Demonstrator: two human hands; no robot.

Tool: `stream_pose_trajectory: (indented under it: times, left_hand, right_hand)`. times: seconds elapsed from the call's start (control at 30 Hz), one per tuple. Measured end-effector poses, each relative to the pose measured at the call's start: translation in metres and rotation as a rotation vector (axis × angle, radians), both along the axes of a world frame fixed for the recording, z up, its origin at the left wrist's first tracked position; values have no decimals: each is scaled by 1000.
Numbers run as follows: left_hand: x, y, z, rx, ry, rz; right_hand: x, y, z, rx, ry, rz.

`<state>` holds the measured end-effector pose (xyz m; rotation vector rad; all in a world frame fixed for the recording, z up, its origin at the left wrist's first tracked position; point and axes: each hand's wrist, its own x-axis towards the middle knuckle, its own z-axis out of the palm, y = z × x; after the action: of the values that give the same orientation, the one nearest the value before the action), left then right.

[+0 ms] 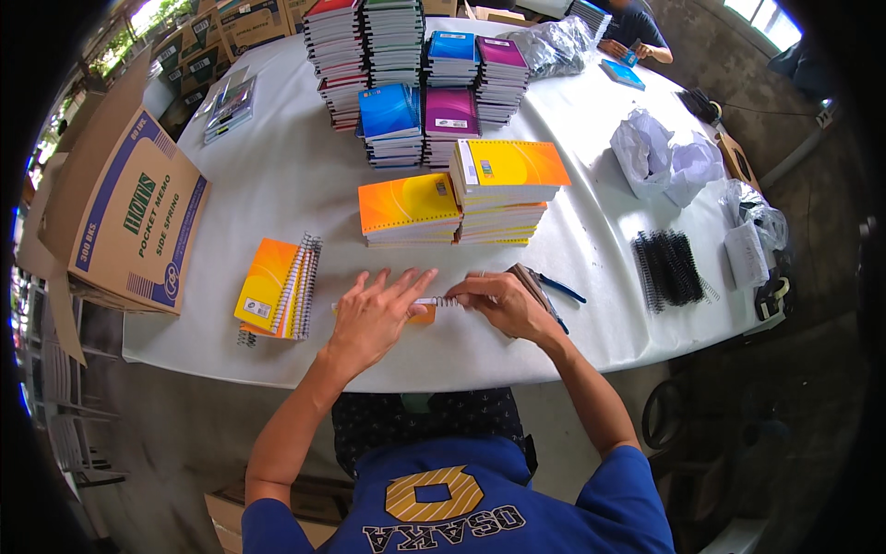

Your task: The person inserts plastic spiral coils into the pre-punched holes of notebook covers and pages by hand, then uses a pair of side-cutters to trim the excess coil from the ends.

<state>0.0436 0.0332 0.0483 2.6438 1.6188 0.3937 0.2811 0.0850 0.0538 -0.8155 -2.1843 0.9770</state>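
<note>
My left hand (371, 316) lies with fingers spread over a small orange notebook (424, 316), which it mostly covers. A spiral wire coil (441, 302) runs along the notebook's upper edge and sticks out to the right. My right hand (498, 302) pinches the coil's right end between thumb and fingers. Just right of that hand lie a blue-handled tool (563, 289), perhaps pliers or cutters, and a flat brown object (528, 280). To the left sits a small pile of orange-yellow spiral notebooks (269, 288) with coils along their edges.
Beyond my hands stand stacks of yellow-orange pads (411, 208), with blue and purple notebooks (390, 111) behind. Black coils (676, 268) and white plastic bags (660, 157) lie right. An open cardboard box (138, 212) stands left. Another person (637, 37) works at the far right.
</note>
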Motion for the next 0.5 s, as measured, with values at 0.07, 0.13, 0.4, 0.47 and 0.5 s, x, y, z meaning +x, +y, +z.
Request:
stream_pose_trajectory:
  times: [0.07, 0.13, 0.4, 0.47, 0.5]
  left_hand:
    - [-1, 0, 0, -7, -11, 10]
    - [0, 1, 1, -13, -9, 27]
    - [6, 2, 3, -166, -212, -11]
    - [10, 3, 7, -151, -228, -20]
    - [12, 2, 11, -164, -155, -31]
  right_hand:
    - [0, 1, 12, -314, -335, 48]
    - [-4, -7, 18, -124, -284, 14]
    - [-16, -21, 17, 267, -258, -63]
    - [-12, -21, 12, 221, -358, -19]
    - [-10, -20, 14, 221, -361, -23]
